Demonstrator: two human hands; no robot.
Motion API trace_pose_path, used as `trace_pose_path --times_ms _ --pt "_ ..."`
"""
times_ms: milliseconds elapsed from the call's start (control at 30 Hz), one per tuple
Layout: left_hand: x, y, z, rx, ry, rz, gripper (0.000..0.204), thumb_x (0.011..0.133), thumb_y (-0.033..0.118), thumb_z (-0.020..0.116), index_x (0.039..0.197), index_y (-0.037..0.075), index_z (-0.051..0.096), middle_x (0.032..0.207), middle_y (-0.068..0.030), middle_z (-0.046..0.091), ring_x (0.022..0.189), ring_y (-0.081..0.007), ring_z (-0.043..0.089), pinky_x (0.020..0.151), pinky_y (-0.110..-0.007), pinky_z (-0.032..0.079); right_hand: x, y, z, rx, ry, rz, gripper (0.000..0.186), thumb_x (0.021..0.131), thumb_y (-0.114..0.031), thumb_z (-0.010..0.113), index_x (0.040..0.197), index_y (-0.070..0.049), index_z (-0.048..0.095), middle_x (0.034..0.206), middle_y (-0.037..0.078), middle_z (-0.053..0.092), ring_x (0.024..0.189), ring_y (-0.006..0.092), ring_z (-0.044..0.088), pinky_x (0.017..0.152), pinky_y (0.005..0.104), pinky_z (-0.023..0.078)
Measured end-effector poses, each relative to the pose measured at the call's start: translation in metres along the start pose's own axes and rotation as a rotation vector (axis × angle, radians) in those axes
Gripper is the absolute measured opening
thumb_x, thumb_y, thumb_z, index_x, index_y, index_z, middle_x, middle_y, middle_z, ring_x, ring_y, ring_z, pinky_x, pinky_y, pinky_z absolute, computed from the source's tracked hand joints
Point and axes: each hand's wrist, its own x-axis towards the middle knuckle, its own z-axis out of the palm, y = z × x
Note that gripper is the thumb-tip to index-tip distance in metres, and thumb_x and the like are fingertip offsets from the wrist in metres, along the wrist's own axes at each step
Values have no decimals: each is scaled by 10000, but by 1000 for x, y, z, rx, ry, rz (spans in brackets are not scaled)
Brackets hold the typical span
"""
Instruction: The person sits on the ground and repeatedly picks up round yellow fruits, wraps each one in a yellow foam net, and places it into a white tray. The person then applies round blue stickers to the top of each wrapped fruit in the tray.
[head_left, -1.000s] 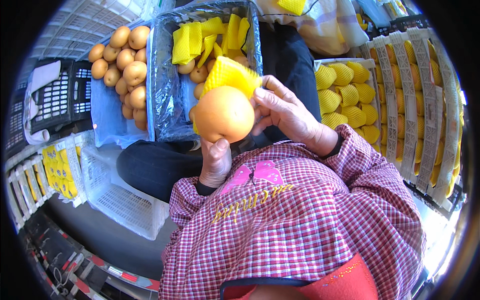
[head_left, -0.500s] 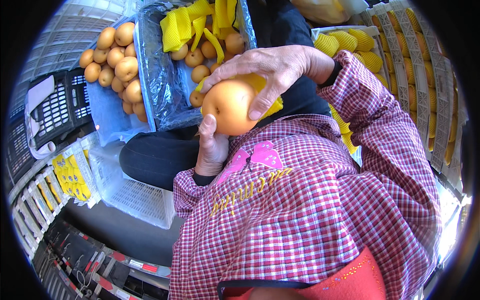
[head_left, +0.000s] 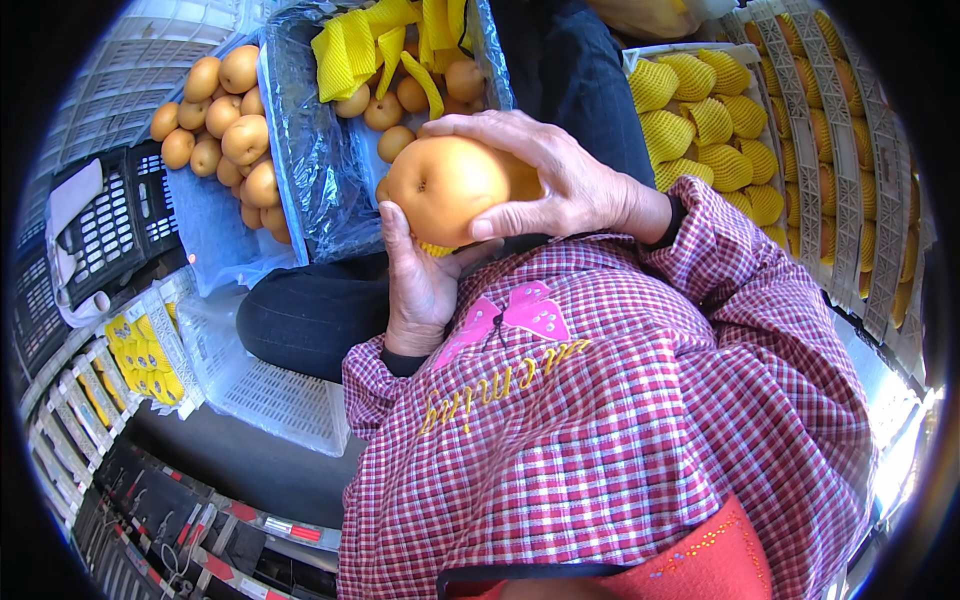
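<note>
A large tan-orange Asian pear (head_left: 445, 190) sits between my two hands above my lap. My right hand (head_left: 575, 180) wraps it from the right, fingers across its top and thumb on its near side. Below, my left hand (head_left: 422, 290) supports it, with a digit against the near left side and the rest partly hidden. A strip of yellow foam net (head_left: 436, 249) shows under the pear. Just beyond lies a crate lined with clear plastic (head_left: 330, 170), with bare pears (head_left: 383, 112) and flat yellow foam nets (head_left: 350, 55) in it.
More bare pears (head_left: 245, 138) are heaped on blue lining at the left. Right of my leg stands a box of pears in yellow nets (head_left: 725, 168), beside stacked white crates (head_left: 850, 150). A white plastic basket (head_left: 270, 385) and black crates (head_left: 110, 215) are at the left.
The pear has shifted slightly left, and my right hand has turned around it with its thumb now lower. Yellow netting now shows beneath the pear instead of at its right.
</note>
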Motion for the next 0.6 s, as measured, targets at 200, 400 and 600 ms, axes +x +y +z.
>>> trace_pose_path --times_ms 200,400,600 --pt "4 -10 -3 87 -68 122 890 871 706 546 1496 111 326 1411 -157 486 1254 -323 540 1019 -533 483 -4 -6 -10 -317 34 -239 830 832 -565 715 1433 -48 468 1395 167 539 1339 342 478 1143 478 330" --pt "17 -18 -8 -330 -342 5 1013 756 742 642 1480 97 349 1407 -201 479 1251 -399 527 1002 -661 450 -28 56 13 775 180 454 460 1036 -426 493 1305 -59 562 1222 83 647 1116 190 628 944 330 504" --pt "11 -15 3 -332 -257 -14 956 793 731 605 1474 103 367 1427 -164 480 1268 -354 528 1032 -613 447 -16 32 31 1799 9 496 337 991 -335 596 1132 -38 671 1095 76 710 969 184 688 882 336 551"
